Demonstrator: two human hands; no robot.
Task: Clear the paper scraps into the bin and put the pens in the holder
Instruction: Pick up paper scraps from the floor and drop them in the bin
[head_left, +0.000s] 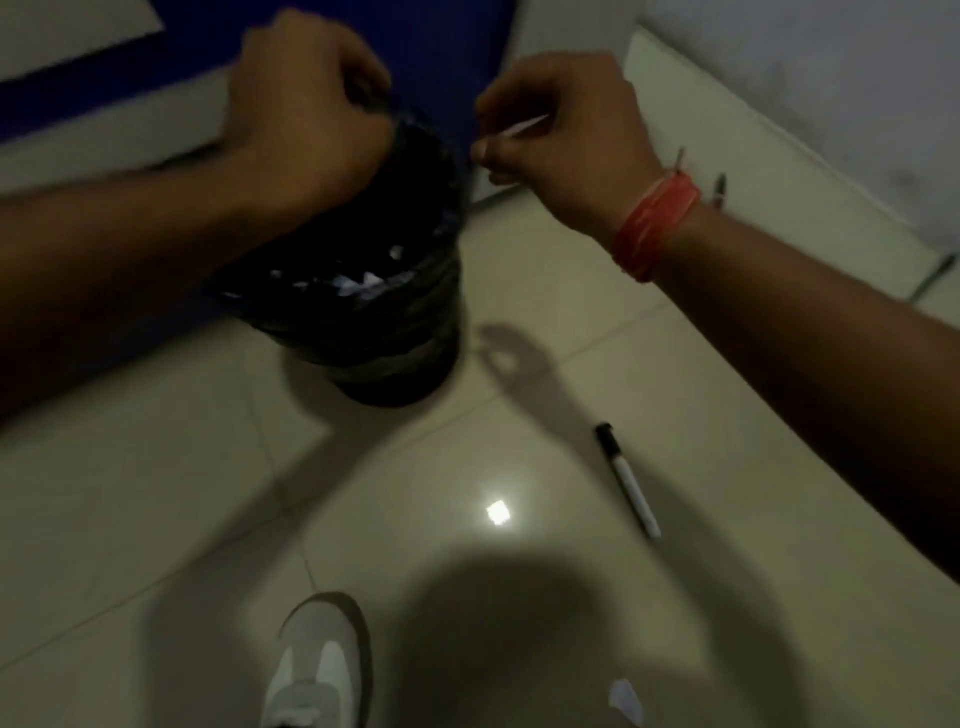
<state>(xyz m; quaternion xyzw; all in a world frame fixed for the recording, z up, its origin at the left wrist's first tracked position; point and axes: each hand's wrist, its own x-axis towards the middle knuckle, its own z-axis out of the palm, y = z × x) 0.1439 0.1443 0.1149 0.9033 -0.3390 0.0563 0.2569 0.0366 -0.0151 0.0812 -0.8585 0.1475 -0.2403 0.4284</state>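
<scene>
A dark bin (384, 332) lined with a black bag stands on the tiled floor, with white paper scraps (358, 283) inside. My left hand (306, 119) is clenched over the bin's far rim, gripping the bag edge. My right hand (561, 135), with a red wristband, pinches a white paper scrap (527, 126) just right of the bin's rim. A black-capped white marker (626, 478) lies on the floor to the right. Another pen (719, 188) lies further back by the wall. A white scrap (626, 699) lies on the floor at the bottom.
A blue panel (311, 31) rises behind the bin. A white wall and skirting (779, 130) run along the right. My grey and white shoe (317, 670) is on the tiles at the bottom, beside a bright light reflection (497, 513).
</scene>
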